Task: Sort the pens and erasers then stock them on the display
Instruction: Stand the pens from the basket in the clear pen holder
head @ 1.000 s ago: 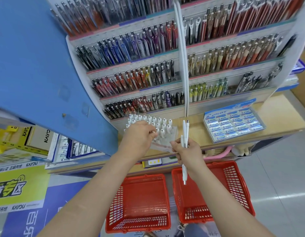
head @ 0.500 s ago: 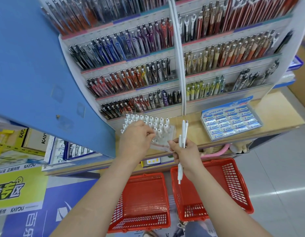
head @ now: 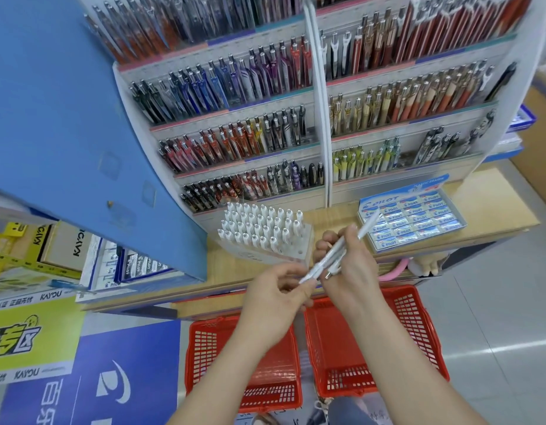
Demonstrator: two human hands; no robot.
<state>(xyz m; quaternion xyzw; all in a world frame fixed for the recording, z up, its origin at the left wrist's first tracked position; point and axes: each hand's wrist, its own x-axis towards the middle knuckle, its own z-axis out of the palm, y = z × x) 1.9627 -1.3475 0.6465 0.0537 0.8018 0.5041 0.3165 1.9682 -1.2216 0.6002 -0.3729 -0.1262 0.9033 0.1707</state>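
1. The right hand (head: 348, 265) gripped white pens (head: 366, 223) just right of the pen rack (head: 265, 237); the left hand (head: 277, 292) pinched one pen's lower end.
2. The eraser box (head: 412, 219) lay right of the rack, and red baskets (head: 204, 348) sat below it.

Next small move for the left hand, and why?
Probably slide the white pen free of the right hand and seat it in the pen stand: the left hand pinches its lower end, and the stand has empty holes at right.
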